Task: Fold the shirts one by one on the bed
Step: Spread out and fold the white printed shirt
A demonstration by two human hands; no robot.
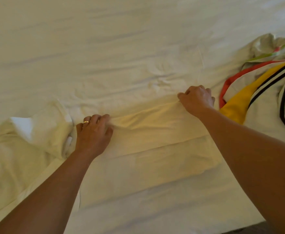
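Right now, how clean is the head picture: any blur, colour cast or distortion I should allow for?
Head view: warm yellowish cast over the white bed sheet; soft all over, the pale shirt hard to tell from the sheet. Left hand and right hand slightly blurred, each pinching the shirt's far edge. Wide-angle stretch enlarges the forearms. Pile of shirts with coloured trim shows glare at the right edge.

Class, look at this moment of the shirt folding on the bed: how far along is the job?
Done: nothing folded is clearly visible. In hand: the left hand and right hand pinch the far edge of a pale shirt lying flat. Left: the striped garments heaped at the right, and crumpled cloth at the left.
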